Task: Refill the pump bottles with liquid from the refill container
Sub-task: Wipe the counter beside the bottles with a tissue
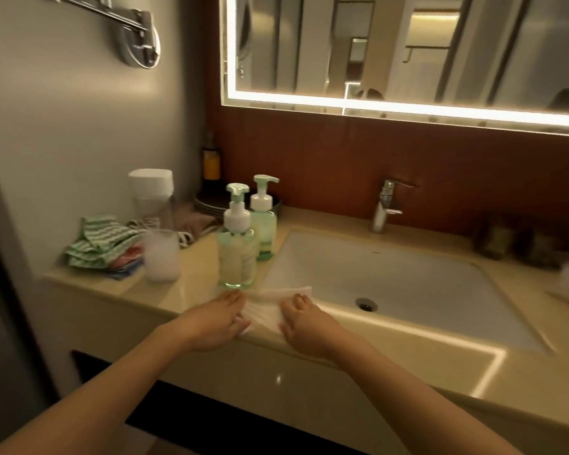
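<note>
A thin white paper tissue (266, 307) lies at the front edge of the beige stone counter (197, 267), by the front left corner of the white rectangular sink (408, 280). The left hand (216, 320) pinches its left end and the right hand (304, 326) its right end, fingers curled. Just behind the tissue a clear pump bottle with a pale green head (237, 257) stands upright, with a second matching pump bottle (264, 231) just behind it. Toward the left edge stand a frosted white cup (161, 257) and a white-capped clear jar (151, 198).

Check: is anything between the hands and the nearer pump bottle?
Only the white tissue, which the left hand and right hand both hold on the counter edge, just in front of the nearer pump bottle. Nothing else visible.
</note>
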Motion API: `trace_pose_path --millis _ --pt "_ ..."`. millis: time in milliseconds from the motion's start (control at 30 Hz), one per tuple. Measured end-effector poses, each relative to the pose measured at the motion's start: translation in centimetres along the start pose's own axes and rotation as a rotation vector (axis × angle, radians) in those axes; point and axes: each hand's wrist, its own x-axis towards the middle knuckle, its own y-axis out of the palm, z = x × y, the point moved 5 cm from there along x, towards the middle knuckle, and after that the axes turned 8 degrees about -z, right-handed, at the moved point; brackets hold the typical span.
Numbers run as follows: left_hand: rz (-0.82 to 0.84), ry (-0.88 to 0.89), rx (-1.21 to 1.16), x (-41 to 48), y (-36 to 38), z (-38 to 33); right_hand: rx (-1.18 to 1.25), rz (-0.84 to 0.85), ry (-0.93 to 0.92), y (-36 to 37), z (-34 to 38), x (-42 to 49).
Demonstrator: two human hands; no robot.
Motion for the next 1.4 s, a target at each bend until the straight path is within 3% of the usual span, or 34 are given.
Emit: trace_pose_path --millis 467,767,1400 --pt "-0.113 -0.174 -0.021 2.2 0.0 4.8 0.013 -0.005 -0.148 1.1 2.9 8.7" --pt "-0.425 -0.291 -0.046 2.0 -0.4 3.6 -0.016 0.029 -0.177 0.7 2.6 12.8" --pt "-0.314 -0.451 0.027 9.1 -0.7 7.7 -0.037 0.059 -0.24 0.2 3.1 19.1"
